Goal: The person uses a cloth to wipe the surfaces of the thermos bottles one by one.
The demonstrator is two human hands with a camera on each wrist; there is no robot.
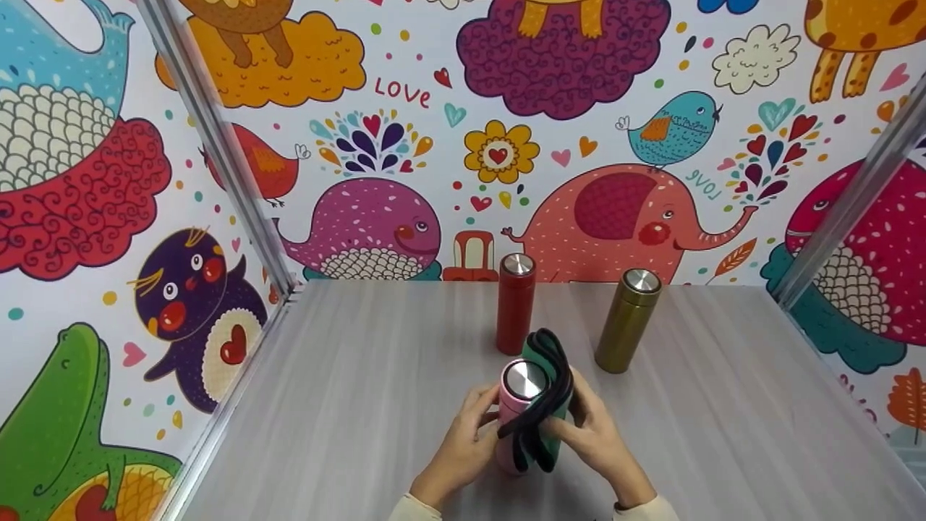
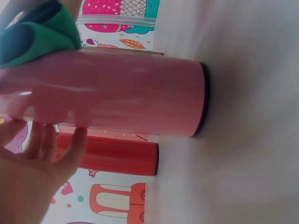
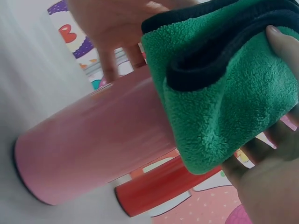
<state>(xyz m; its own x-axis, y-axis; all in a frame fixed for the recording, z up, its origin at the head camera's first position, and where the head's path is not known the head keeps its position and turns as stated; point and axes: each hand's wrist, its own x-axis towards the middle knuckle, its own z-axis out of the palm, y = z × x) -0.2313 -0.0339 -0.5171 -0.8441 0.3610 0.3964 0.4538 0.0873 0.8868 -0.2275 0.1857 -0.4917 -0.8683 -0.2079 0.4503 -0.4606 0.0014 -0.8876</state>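
A pink thermos bottle (image 1: 511, 412) with a shiny metal lid (image 1: 526, 380) stands upright on the table before me. My left hand (image 1: 463, 445) holds its left side, and the fingertips show against the pink wall (image 2: 121, 93) in the left wrist view. On the other side, my right hand (image 1: 589, 434) grips a folded green cloth (image 3: 243, 93) with black edging, thumb on one face and fingers beneath. The cloth lies against the upper part of the bottle and covers some of it in the right wrist view.
Behind the pink bottle stands a red thermos bottle (image 1: 515, 311), with an olive-gold one (image 1: 626, 325) farther right. All are on a grey wood-grain table (image 1: 347, 383). Cartoon-printed walls (image 1: 405, 152) with metal frame posts (image 1: 217, 145) enclose the back and sides.
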